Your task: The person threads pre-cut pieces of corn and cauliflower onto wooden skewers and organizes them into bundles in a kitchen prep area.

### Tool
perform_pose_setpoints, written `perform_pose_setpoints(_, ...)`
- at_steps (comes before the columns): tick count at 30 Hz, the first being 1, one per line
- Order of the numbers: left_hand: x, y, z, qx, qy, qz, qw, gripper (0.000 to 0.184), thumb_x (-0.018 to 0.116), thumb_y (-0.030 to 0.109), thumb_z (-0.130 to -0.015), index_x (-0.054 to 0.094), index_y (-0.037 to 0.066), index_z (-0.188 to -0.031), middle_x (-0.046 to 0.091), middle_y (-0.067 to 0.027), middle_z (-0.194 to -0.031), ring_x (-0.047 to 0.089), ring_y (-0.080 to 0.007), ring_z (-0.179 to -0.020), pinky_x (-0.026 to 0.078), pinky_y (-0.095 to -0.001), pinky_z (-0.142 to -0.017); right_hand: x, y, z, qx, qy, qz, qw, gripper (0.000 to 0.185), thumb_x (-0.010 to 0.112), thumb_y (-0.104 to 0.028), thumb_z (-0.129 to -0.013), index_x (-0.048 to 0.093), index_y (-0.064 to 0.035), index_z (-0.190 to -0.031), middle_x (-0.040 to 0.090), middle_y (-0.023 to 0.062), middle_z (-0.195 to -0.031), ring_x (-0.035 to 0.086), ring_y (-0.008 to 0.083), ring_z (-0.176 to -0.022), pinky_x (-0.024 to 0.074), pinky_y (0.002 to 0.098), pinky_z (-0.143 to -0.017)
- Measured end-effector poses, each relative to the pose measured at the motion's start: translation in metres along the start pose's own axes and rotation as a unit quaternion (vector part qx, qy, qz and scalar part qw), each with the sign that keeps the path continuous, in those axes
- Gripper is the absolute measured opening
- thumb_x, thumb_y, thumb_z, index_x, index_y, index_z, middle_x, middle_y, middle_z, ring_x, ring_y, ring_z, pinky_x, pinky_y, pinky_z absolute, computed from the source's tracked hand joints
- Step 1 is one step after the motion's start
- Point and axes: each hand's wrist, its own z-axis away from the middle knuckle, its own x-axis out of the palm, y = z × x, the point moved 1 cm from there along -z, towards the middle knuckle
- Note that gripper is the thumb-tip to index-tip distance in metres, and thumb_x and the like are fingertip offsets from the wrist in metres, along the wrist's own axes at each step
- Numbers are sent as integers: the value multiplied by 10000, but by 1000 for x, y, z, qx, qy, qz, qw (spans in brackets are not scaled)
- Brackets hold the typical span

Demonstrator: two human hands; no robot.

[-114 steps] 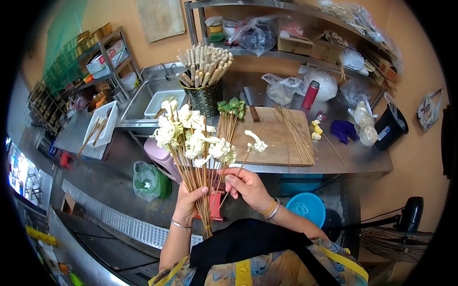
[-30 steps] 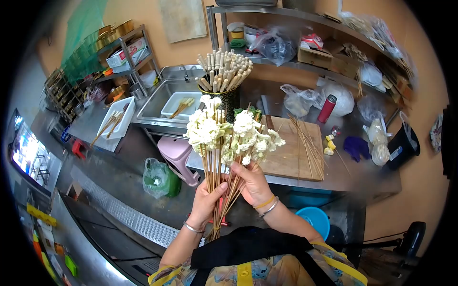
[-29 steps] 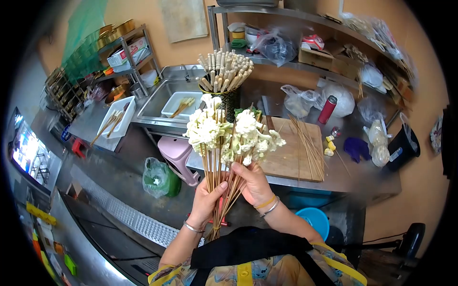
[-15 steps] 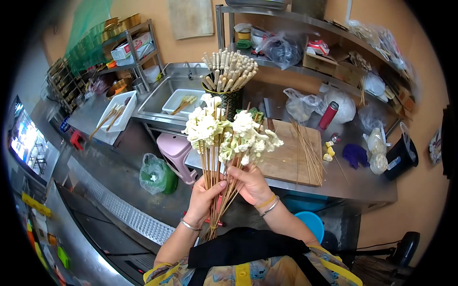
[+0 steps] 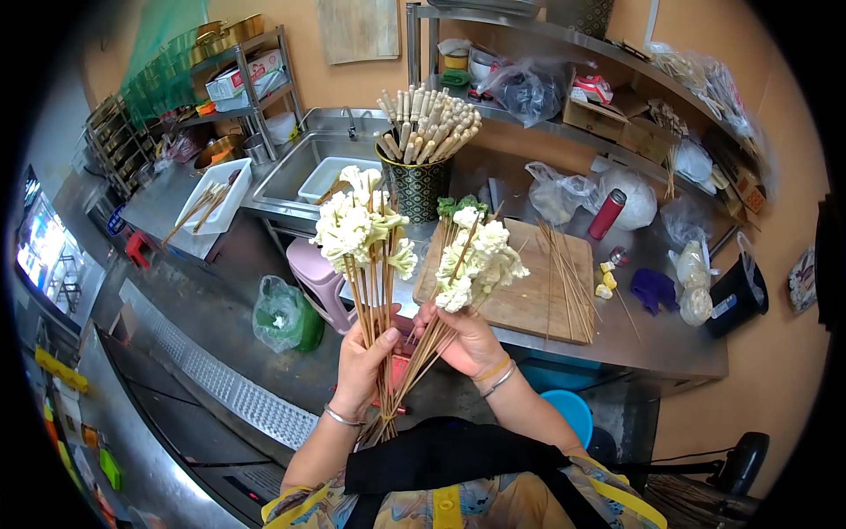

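A: Left hand (image 5: 359,363), state?
B: Wrapped round the sticks of a left bundle of cauliflower skewers (image 5: 357,231); thumb laid across them, pale florets held up above the fist.
A: Right hand (image 5: 465,342)?
B: A right bundle of cauliflower skewers (image 5: 482,264) is gripped just below the florets, tilted outward. A gap is seen between the two heads; the stick ends are brought together low, near the black apron (image 5: 458,460).
A: Position of both bundles?
B: Held in the air, in front of the bench (image 5: 656,344).
A: Beyond the hands?
B: The chopping board (image 5: 529,295) is partly hidden by the right bundle. Broccoli (image 5: 460,205) is noted at its far left corner, bare skewers (image 5: 568,291) spread over its right side.
A: Farther out?
B: A patterned bucket (image 5: 421,192) is packed with wooden-handled sticks (image 5: 430,128), just beside the sink (image 5: 304,167). To the right, a red flask (image 5: 607,214), yellow pieces (image 5: 605,286) and a purple cloth (image 5: 654,289) are strewn along the bench. Below it, a blue bucket (image 5: 569,414) is partly covered by the right forearm.
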Motion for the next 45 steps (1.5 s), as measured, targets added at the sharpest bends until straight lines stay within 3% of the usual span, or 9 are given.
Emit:
perform_pose_setpoints(7, 3, -3, 1, -7, -16, -12, 1000, 367, 625, 149, -861, 512, -15, -1170, 557, -6, -884, 518, -73, -749, 432, -216, -693, -4, 10, -4, 0, -37, -31, 999, 115, 596, -127, -868, 582, -29, -928, 596, 80, -877, 602, 197, -821, 512, 333, -747)
perform_pose_setpoints(10, -3, -9, 0, -34, -41, 16, 998, 249, 630, 162, -849, 528, 24, -1031, 574, -37, -892, 544, -126, -822, 439, -263, -772, 0, 11, -3, -1, -5, -9, 1000, 109, 593, -123, -871, 576, -37, -936, 598, 70, -867, 607, 199, -796, 514, 339, -731)
perform_pose_setpoints(23, -8, -6, 0, -59, -67, -41, 995, 226, 668, 96, -803, 542, 43, -984, 563, 6, -892, 516, -59, -767, 426, -212, -699, 12, 11, 2, -57, 92, 34, 994, 165, 617, -40, -844, 579, -73, -1001, 620, 23, -898, 608, 120, -831, 512, 259, -736)
perform_pose_setpoints(31, -7, -3, 7, -183, -244, 199, 931, 130, 587, 57, -831, 502, 24, -923, 577, -147, -1002, 581, -303, -1010, 503, -389, -858, -6, 6, -4, -16, 9, 106, 994, 204, 617, -121, -852, 557, -44, -1031, 591, 39, -917, 629, 171, -817, 554, 320, -702)
perform_pose_setpoints(35, -9, -8, 0, -97, -167, 117, 974, 157, 611, 97, -830, 504, 43, -932, 568, -114, -954, 581, -196, -871, 504, -291, -735, 12, -2, -9, 20, -2, 139, 990, 212, 588, -168, -883, 548, -26, -1035, 581, 53, -917, 606, 166, -812, 511, 288, -688)
perform_pose_setpoints(38, -3, -1, -8, -21, -105, -22, 994, 239, 658, 114, -813, 515, 43, -991, 561, -50, -927, 553, -125, -811, 456, -221, -705, 19, 1, -11, -93, 76, 299, 947, 284, 578, -148, -889, 506, -7, -1125, 566, 49, -1006, 540, 131, -924, 442, 262, -787)
perform_pose_setpoints(39, -5, -1, -14, 39, -76, -103, 991, 288, 673, 117, -807, 520, 36, -1037, 563, -31, -929, 550, -113, -808, 446, -207, -708, 13, 6, -11, -175, 125, 367, 905, 279, 629, -139, -850, 509, 5, -1057, 569, 76, -971, 559, 109, -815, 469, 234, -669)
perform_pose_setpoints(43, -10, -26, -27, 194, -28, -253, 947, 512, 721, 142, -765, 489, -19, -1192, 438, -94, -1197, 473, -199, -1082, 402, -306, -910, 54, -6, -3, -279, 108, 511, 806, 304, 671, -134, -813, 508, 7, -1026, 555, 56, -908, 518, 74, -729, 445, 225, -599)
perform_pose_setpoints(45, -4, -33, -18, 151, -29, -223, 963, 520, 725, 188, -763, 501, -35, -1175, 366, -119, -1268, 397, -238, -1188, 349, -344, -980, 56, -6, -5, -300, 78, 560, 768, 297, 676, -125, -805, 510, 9, -1011, 557, 45, -875, 504, 64, -697, 439, 224, -579)
